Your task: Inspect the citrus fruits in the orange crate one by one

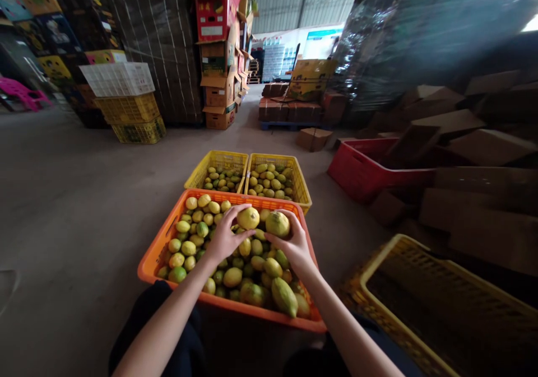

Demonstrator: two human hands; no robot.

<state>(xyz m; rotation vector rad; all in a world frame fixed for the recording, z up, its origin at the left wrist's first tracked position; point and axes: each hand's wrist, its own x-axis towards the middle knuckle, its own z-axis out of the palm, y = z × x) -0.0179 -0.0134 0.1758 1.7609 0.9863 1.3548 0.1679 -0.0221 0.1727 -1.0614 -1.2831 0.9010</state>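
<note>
My left hand is closed around a yellow lemon, thumb below and fingers above. Beside it, my right hand grips a larger, greener lemon from its right side. The two fruits are held close together but apart, over an orange crate. Many yellow and green lemons fill that crate, among them a long, pointed one near the front right corner.
Behind the orange crate stand two yellow crates with more lemons. At the right are a yellow crate, a red crate and heaped cardboard boxes. Stacked crates and a tall box stack rise farther back.
</note>
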